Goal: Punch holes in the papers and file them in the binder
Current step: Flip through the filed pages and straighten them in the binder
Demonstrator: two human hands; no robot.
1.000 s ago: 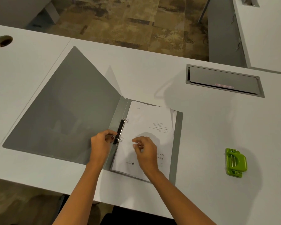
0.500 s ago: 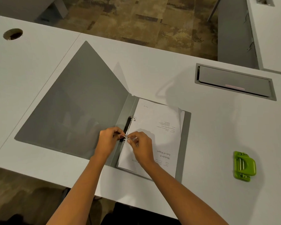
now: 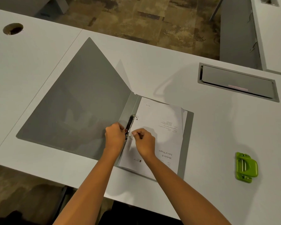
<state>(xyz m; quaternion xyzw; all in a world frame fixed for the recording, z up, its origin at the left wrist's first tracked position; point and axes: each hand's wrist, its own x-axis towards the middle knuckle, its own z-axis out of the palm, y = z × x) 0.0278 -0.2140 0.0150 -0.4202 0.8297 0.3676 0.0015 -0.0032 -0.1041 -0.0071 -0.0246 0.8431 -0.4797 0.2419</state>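
Note:
A grey ring binder [image 3: 75,108] lies open on the white desk, its cover spread to the left. A stack of printed papers [image 3: 159,132] rests on its right half, threaded on the metal rings of the black ring mechanism [image 3: 130,123]. My left hand [image 3: 114,135] pinches the near ring from the left side. My right hand [image 3: 144,141] sits on the papers just right of that ring, fingers curled, thumb and forefinger pinched together near it. A green hole punch [image 3: 246,167] lies on the desk to the right, apart from both hands.
A grey cable hatch [image 3: 237,82] is sunk into the desk at the back right. A round cable hole [image 3: 13,28] sits at the far left. The desk's front edge [image 3: 55,177] runs just below the binder. A second desk [image 3: 276,30] stands at the upper right.
My right hand moved left from the paper stack to the near ring, meeting my left hand there, and has now drawn slightly back. The camera view shifted a little.

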